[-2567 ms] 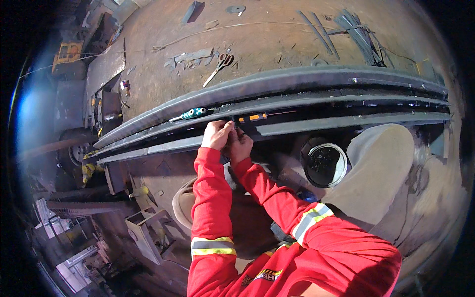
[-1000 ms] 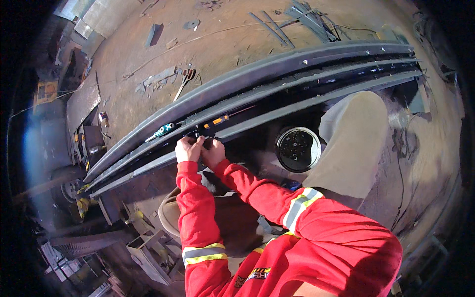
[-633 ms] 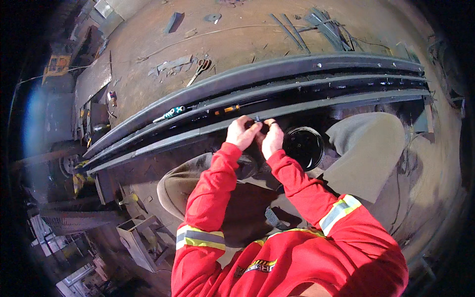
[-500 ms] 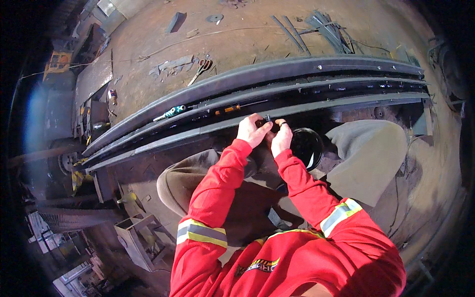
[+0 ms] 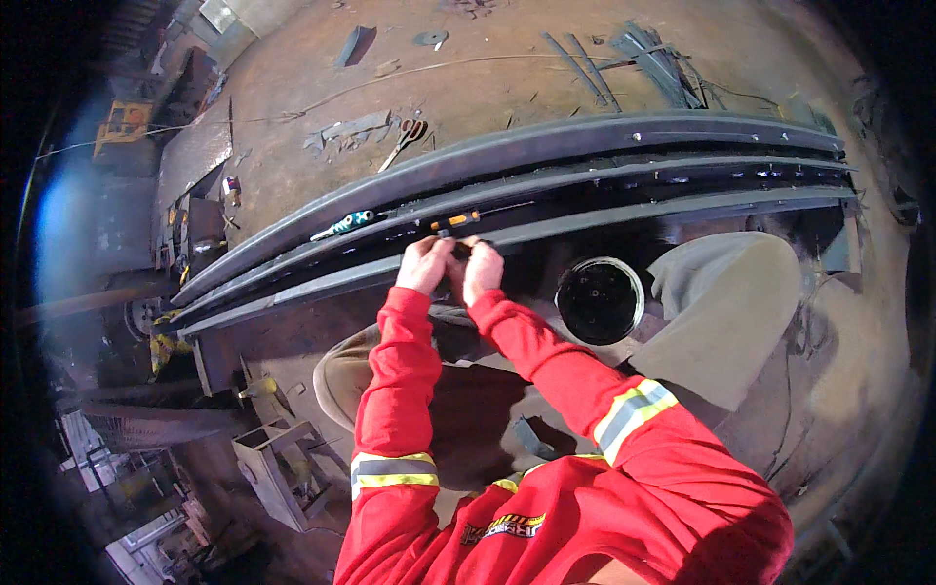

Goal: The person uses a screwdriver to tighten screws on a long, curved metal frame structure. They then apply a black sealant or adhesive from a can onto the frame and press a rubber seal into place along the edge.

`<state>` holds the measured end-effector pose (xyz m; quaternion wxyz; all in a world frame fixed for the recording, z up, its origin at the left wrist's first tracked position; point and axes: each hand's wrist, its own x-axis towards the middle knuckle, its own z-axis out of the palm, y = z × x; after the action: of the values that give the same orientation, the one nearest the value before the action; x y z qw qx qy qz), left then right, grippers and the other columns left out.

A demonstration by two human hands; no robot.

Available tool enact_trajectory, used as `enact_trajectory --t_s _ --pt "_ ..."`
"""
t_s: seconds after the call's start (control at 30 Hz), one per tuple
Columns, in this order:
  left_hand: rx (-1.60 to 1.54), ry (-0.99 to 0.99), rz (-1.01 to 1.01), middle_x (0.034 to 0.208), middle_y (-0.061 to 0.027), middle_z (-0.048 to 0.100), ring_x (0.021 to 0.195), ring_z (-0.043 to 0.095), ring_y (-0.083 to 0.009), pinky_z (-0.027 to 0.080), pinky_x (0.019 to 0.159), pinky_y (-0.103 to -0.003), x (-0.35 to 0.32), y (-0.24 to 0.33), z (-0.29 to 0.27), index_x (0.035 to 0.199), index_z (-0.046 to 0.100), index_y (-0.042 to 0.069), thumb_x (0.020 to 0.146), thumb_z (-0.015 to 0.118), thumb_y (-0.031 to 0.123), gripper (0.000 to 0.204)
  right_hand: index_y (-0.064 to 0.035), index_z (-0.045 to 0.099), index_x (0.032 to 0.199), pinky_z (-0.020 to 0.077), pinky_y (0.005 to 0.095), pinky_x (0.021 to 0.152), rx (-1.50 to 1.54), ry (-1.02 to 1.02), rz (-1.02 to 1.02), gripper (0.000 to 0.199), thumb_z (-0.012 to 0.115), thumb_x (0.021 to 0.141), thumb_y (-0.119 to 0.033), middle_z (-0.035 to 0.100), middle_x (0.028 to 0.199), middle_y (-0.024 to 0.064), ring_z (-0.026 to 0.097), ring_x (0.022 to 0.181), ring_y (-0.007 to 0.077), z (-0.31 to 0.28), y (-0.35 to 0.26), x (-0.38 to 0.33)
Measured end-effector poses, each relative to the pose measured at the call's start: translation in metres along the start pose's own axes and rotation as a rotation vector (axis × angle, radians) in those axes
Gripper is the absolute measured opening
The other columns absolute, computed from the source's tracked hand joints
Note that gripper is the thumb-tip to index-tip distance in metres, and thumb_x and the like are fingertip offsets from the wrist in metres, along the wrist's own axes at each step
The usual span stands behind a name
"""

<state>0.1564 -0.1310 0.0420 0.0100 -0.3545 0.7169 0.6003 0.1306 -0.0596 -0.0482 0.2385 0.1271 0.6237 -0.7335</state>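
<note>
My left hand (image 5: 424, 265) and my right hand (image 5: 480, 272) are close together over the near edge of the long steel channels (image 5: 546, 230). Both have their fingers pinched around a small dark piece with a greyish tip (image 5: 447, 234); its kind is too small to make out. Just beyond my fingertips, a screwdriver with an orange and black handle (image 5: 458, 221) lies along the channels. Farther left on them rests a teal-and-white handled screwdriver (image 5: 346, 224). A round black bucket (image 5: 638, 290) stands right of my hands, between my legs.
Scissors (image 5: 404, 143) lie on the floor beyond the channels, near scrap pieces (image 5: 356, 127). Metal strips (image 5: 658, 63) are piled at the far right. An open metal box (image 5: 268, 478) sits at lower left. A cable (image 5: 390, 74) crosses the far floor.
Both hands have moved left together, away from the bucket and closer to the orange screwdriver, still pinching the small piece. The bucket's opening is now uncovered.
</note>
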Motion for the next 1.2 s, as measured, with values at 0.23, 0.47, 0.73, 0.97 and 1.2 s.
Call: enact_trajectory --t_s 0.23,0.47,0.73,0.97,1.2 --pt "0.189 0.092 -0.096 0.065 -0.0045 0.058 0.058 0.051 -0.0117 0.04 0.053 -0.028 0.01 -0.015 -0.054 0.076 0.061 -0.001 0.086 0.057 0.026 0.029 -0.0071 0.063 0.096 0.0504 0.0438 0.068 -0.713 -0.06 -0.191 0.022 0.051 0.083 -0.02 0.065 0.09 0.0183 0.063 0.081 0.0354 0.044 -0.014 -0.016" --pt "0.287 0.132 0.039 0.073 -0.0118 0.067 0.064 0.059 -0.0142 0.046 0.061 -0.03 0.023 -0.034 -0.067 0.086 0.068 -0.003 0.079 0.065 0.025 0.029 -0.0058 0.064 0.094 0.0491 0.046 0.072 -0.783 -0.111 -0.241 0.024 0.051 0.083 -0.023 0.064 0.091 0.0201 0.062 0.085 0.0376 0.05 -0.035 -0.028" --pt "0.301 0.32 0.068 0.074 -0.0154 0.067 0.066 0.065 -0.0187 0.05 0.065 -0.029 0.034 -0.053 -0.064 0.083 0.07 0.0 0.066 0.076 0.031 0.035 -0.0036 0.061 0.089 0.049 0.0479 0.073 -0.881 -0.1 -0.143 0.026 0.066 0.073 -0.023 0.064 0.085 0.0224 0.061 0.084 0.0398 0.05 -0.044 -0.025" --pt "0.915 0.519 0.238 0.076 -0.0141 0.065 0.072 0.063 -0.0302 0.05 0.068 -0.037 -0.005 0.03 -0.026 0.083 0.068 0.006 0.07 0.072 0.032 0.029 -0.002 0.061 0.071 0.0489 0.0465 0.064 -0.453 -0.179 -0.243 0.025 0.067 0.072 -0.026 0.062 0.071 0.0209 0.062 0.075 0.0394 0.042 -0.031 -0.008" --pt "1.384 -0.151 0.519 0.07 -0.0161 0.064 0.069 0.064 -0.0323 0.051 0.062 -0.042 0.013 0.06 -0.007 0.093 0.067 0.018 0.074 0.06 0.022 0.021 -0.0057 0.057 0.095 0.0445 0.039 0.074 -0.607 -0.342 -0.232 0.036 0.062 0.079 -0.037 0.061 0.091 0.0169 0.059 0.088 0.0298 0.069 -0.006 -0.013"
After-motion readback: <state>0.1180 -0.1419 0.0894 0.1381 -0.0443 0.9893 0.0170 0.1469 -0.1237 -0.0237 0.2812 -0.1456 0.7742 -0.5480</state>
